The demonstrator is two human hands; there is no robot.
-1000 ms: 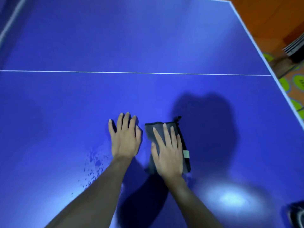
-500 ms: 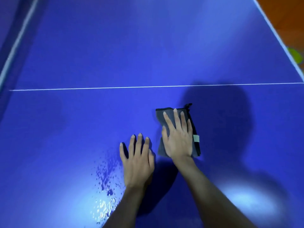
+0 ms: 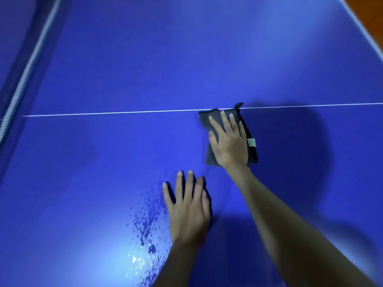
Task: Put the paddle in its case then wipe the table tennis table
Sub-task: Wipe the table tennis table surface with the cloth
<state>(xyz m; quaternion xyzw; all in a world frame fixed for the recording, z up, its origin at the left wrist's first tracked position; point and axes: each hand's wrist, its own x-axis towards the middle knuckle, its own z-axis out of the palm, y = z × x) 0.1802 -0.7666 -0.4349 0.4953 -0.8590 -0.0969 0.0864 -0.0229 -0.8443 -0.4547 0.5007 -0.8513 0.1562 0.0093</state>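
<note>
A blue table tennis table (image 3: 145, 69) fills the view, crossed by a thin white centre line (image 3: 114, 113). A folded dark grey cloth (image 3: 209, 158) with a small white tag lies flat on it, its far edge touching the white line. My right hand (image 3: 230, 141) presses flat on the cloth with straight fingers. My left hand (image 3: 188, 208) rests flat on the bare table, nearer to me and left of the cloth. Water droplets (image 3: 147, 230) speckle the surface just left of my left hand. Paddle and case are out of view.
The net (image 3: 27, 65) runs along the far left side. The table's white right edge (image 3: 360, 32) shows at the top right, with orange floor beyond it. My shadow darkens the surface to the right of the cloth.
My right hand has pushed the cloth away from me, up to the white line. My left hand has stayed flat on the table, now well behind the cloth.
</note>
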